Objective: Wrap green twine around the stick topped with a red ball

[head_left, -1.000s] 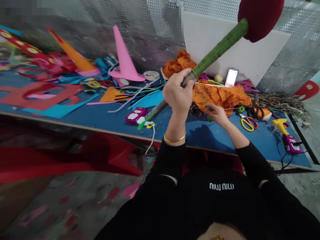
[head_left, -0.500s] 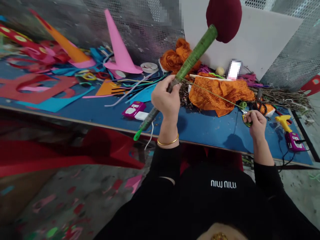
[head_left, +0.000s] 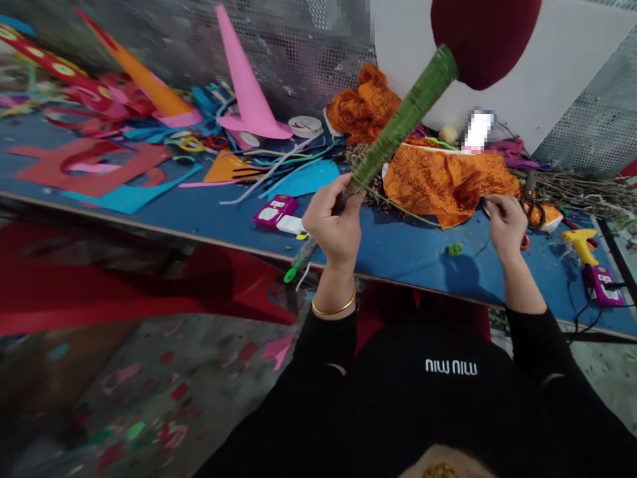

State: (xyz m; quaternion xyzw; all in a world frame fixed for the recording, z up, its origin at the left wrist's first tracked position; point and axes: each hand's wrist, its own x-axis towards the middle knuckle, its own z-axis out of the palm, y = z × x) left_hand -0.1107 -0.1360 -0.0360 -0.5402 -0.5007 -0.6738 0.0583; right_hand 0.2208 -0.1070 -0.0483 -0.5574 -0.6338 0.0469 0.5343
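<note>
My left hand is closed round a long stick, tilted up to the right. Green yarn is wrapped tightly round its upper part, and a dark red ball tops it. A green loop shows at its lower end. From beside my left fingers a loose strand of green yarn sags to the right toward the orange cloth. My right hand is closed above the table, apparently on scissors; a small glint and a red bit show beside it. Below lies a small green yarn bundle.
On the blue table are a purple box, a pink cone, an orange cone and coloured sheets. Dark-handled scissors, a yellow glue gun and dry twigs lie right. A red chair stands front left.
The green yarn, stretched taut between my hands before, now hangs slack, away from my right hand. The green bundle now lies on the table. The ball end appears closer and further right.
</note>
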